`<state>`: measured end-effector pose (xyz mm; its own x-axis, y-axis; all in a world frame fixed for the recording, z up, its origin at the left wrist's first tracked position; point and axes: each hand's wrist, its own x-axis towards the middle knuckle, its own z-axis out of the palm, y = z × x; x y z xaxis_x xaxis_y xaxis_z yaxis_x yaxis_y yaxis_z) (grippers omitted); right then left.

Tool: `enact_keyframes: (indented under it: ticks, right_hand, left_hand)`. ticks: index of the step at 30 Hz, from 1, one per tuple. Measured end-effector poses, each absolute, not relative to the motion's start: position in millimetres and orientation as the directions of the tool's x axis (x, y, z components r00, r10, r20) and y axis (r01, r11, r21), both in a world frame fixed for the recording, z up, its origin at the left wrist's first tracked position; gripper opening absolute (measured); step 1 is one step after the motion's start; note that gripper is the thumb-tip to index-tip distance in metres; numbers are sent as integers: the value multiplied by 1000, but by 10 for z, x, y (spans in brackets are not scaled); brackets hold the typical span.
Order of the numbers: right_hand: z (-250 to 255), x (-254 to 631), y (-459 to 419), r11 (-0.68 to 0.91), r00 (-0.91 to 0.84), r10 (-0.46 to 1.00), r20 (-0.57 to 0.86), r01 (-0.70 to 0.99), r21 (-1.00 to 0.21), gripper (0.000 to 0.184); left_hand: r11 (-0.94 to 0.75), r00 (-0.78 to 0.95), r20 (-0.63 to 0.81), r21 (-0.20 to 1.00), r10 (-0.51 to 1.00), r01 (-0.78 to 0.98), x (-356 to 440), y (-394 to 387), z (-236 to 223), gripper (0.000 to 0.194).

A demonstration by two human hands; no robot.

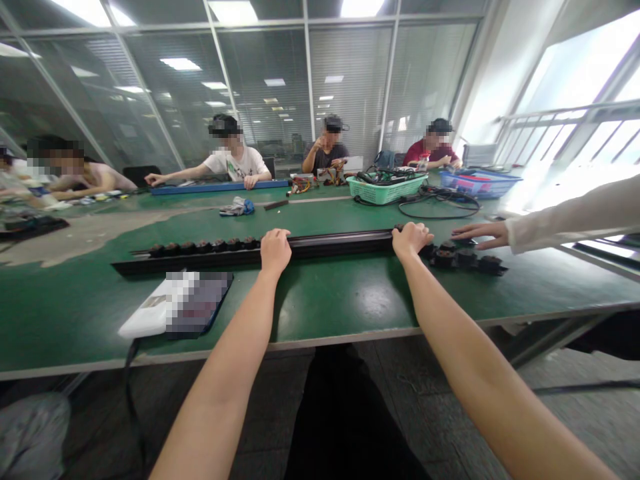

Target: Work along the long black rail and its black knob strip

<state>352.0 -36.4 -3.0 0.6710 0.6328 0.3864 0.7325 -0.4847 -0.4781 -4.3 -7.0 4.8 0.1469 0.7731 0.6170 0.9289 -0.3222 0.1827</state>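
Observation:
A long black rail (340,245) lies across the green bench, with a row of round black knobs (200,248) along its left part. My left hand (275,252) is curled over the rail's top near the end of that row. My right hand (413,240) grips the rail further right, beside several more knobs (460,259). Just right of my right hand, another person's hand (477,233) in a white sleeve reaches in from the right, flat above the knobs, apart from my fingers.
The green workbench (350,300) has a front edge below my arms. A white item with a blurred dark tablet (185,303) lies left of me. Beyond stand a green basket (387,189), a blue basket (480,183), black cables (440,203), and seated co-workers.

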Motion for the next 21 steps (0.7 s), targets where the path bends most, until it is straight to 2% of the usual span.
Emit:
enact_keyframes:
  ticks: [21]
  right_hand:
    - [-5,3534,-381,-505,690,621,372,715,-483,36]
  left_hand:
    - [-336,153,625,186,766,923,-53,-49,31,43]
